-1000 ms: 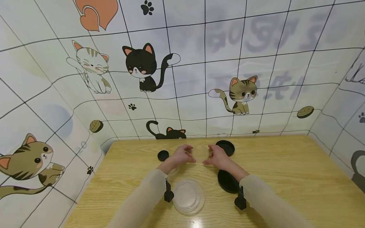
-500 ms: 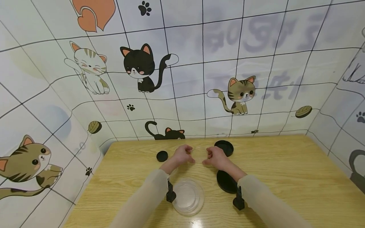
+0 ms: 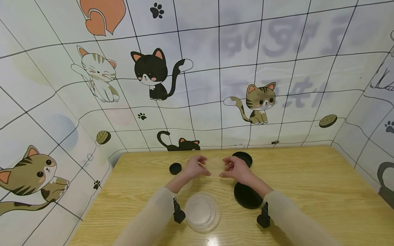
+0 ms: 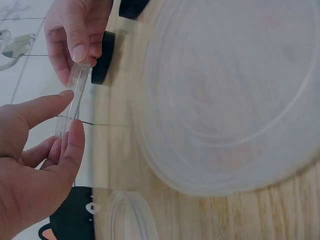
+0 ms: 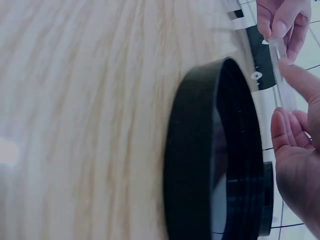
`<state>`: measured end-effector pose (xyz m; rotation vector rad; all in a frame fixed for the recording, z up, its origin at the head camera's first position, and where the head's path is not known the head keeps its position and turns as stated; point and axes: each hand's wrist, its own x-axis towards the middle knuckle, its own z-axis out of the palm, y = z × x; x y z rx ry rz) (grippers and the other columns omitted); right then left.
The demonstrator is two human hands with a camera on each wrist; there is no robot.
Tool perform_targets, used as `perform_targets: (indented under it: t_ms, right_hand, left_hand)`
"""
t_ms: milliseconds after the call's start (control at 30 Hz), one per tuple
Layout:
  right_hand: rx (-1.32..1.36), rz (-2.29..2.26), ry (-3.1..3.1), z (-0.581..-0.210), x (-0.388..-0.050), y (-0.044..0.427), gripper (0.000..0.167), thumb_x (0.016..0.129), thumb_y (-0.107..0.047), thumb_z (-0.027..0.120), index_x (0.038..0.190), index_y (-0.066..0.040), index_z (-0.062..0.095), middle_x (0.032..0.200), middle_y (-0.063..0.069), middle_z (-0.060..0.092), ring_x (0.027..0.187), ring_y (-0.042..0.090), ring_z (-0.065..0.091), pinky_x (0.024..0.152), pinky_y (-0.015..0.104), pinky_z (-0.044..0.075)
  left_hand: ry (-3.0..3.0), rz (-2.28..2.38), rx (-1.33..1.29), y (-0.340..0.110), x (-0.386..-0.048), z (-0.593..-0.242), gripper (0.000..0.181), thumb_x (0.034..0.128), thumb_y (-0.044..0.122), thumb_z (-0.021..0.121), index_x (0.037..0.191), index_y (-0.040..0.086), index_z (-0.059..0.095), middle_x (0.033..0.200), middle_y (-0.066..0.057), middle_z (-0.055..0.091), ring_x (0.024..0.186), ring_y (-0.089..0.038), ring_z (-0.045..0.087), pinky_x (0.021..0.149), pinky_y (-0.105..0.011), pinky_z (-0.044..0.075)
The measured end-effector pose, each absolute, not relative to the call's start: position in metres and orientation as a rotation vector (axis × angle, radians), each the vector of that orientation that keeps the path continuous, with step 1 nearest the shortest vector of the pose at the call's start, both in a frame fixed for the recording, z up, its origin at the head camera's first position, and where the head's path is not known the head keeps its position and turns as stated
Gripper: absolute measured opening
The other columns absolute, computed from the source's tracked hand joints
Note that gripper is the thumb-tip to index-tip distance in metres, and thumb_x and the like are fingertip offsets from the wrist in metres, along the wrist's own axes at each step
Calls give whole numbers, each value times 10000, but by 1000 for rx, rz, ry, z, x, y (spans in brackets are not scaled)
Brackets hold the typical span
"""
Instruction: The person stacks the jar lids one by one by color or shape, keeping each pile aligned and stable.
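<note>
A clear, shallow round piece [image 3: 215,166] is held between the two hands over the back of the table. My left hand [image 3: 195,167] pinches its left edge between thumb and fingers; my right hand [image 3: 236,169] pinches the opposite edge. In the left wrist view the clear piece [image 4: 73,97] appears edge-on, with my left hand [image 4: 45,155] at its lower end. The right wrist view also shows the clear piece [image 5: 283,75], with my right hand [image 5: 300,130] at its near end.
Nearer on the table [image 3: 138,191] lie stacked clear round pieces [image 3: 202,212]. A large black lid [image 3: 246,196] lies near the right forearm, another black lid [image 3: 245,157] behind the right hand, and a small black one [image 3: 175,168] left of the left hand. A patterned wall stands behind.
Both hands keep hold of the clear piece in nearly the same place. The forearms and wrists have moved slightly outward, away from each other.
</note>
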<state>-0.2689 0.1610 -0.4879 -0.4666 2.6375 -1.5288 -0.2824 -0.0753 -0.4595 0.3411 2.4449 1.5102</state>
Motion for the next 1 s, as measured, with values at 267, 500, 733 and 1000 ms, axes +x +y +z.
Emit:
perform_targets:
  t_ms: [267,500,733,1000]
  right_hand:
    - [-570,-1637,2554,-473,-251,156,622,824,-159,887,1312,81,584,1065,157,624,900,226,600,779,305,531]
    - [-645,-1690,2420,-467,-225,143,593,811,-75,880,1285,110,576,1043,155,600,891,245,587,762,261,521]
    - [-688,-1645,2338,-471,-199,130,628,773,-108,917,1263,102,586,1041,144,596,873,229,585,755,258,526]
    - [-827,-1540,2318,-478,-182,117,575,774,-121,918,1228,98,641,987,106,618,804,125,599,740,249,533]
  left_hand:
    - [2412,1570,424,-97,-255,-441,639,782,63,882,1351,15,596,1247,-248,554,920,-192,609,749,-322,542]
    - [2385,1633,425,-115,-219,-440,656,754,31,898,1331,-27,591,1127,-216,546,837,-180,597,667,-280,512]
    - [2354,1661,392,-129,-183,-447,698,706,-15,913,1301,-76,553,1084,-160,520,804,-178,594,617,-252,498]
    - [2408,1561,422,-144,-155,-457,711,705,20,922,1308,-79,558,1107,-174,519,801,-190,589,612,-234,495]
